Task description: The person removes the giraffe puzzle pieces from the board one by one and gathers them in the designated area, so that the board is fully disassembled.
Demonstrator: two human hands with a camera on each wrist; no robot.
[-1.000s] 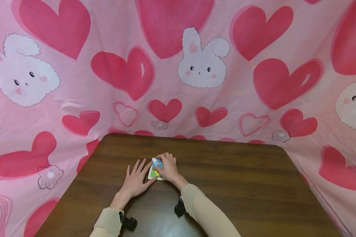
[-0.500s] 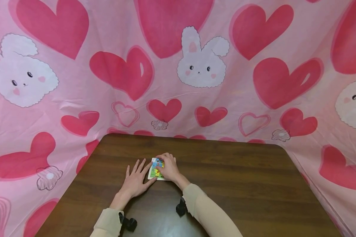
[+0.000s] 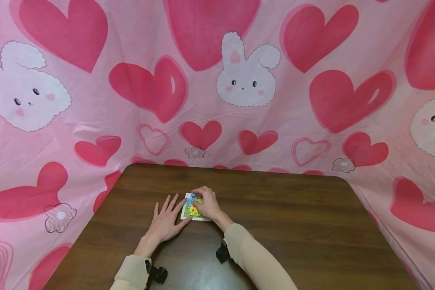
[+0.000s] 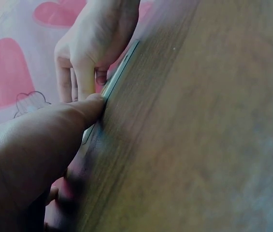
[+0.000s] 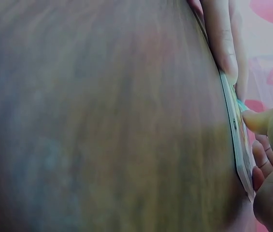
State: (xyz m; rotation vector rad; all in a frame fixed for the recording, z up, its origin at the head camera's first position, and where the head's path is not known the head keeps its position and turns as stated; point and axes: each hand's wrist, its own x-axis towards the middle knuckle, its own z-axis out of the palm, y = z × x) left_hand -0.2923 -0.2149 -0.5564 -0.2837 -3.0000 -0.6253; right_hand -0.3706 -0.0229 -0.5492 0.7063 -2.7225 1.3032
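A small jigsaw puzzle (image 3: pixel 189 212) lies flat on the table, its picture blue above and green below with a yellow animal, in a pale frame. My left hand (image 3: pixel 164 224) lies spread at its left side, index finger and thumb touching the frame's edge. At the upper right of the puzzle my right hand (image 3: pixel 208 204) pinches a puzzle piece (image 5: pixel 243 105) between thumb and curled fingers; the hand mostly hides this piece. In the left wrist view the left thumb (image 4: pixel 90 112) presses on the puzzle's edge (image 4: pixel 122 67).
The brown wooden table (image 3: pixel 293 233) has rounded far corners. Behind it and at both sides hangs a pink cloth (image 3: pixel 203 108) with hearts and rabbits. A black camera sits on each wrist, below the beige sleeves (image 3: pixel 251 249).
My right hand has shifted slightly to the right over the puzzle, uncovering more of the yellow animal and the lower frame. The left hand has stayed in place.
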